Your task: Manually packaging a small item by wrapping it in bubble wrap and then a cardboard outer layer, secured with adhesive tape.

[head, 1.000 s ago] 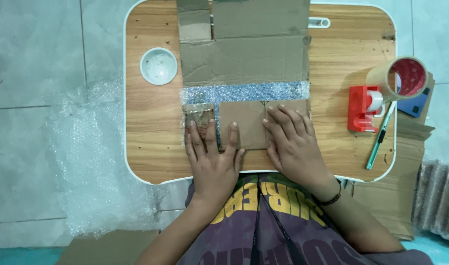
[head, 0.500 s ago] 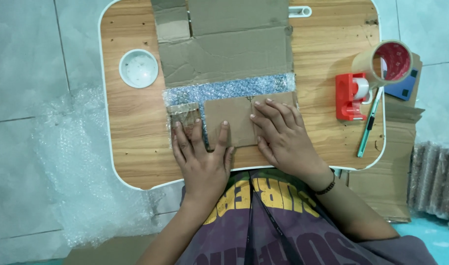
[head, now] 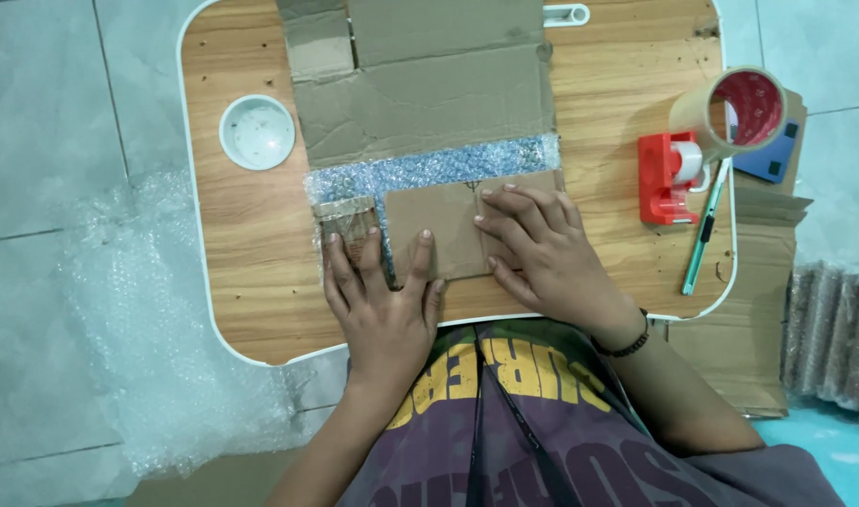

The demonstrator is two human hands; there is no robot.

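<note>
Your left hand [head: 382, 300] lies flat, fingers spread, on the near cardboard flap [head: 448, 230]; your right hand [head: 542, 253] presses it beside, fingers splayed, gripping nothing. The flap covers a bubble-wrapped bundle [head: 429, 169] mid-tabletop [head: 260, 300]. Ease the pressure and the flap could spring up, the slick wrap sliding. Farther right stand a red tape dispenser [head: 669, 178], a tan tape roll [head: 730, 113] and a teal pen [head: 704, 235]; a white round cup [head: 257, 131] sits far left.

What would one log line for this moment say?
left hand: flat on cardboard flap | right hand: pressing flap | bubble wrap: showing above | tape roll: untouched
</note>
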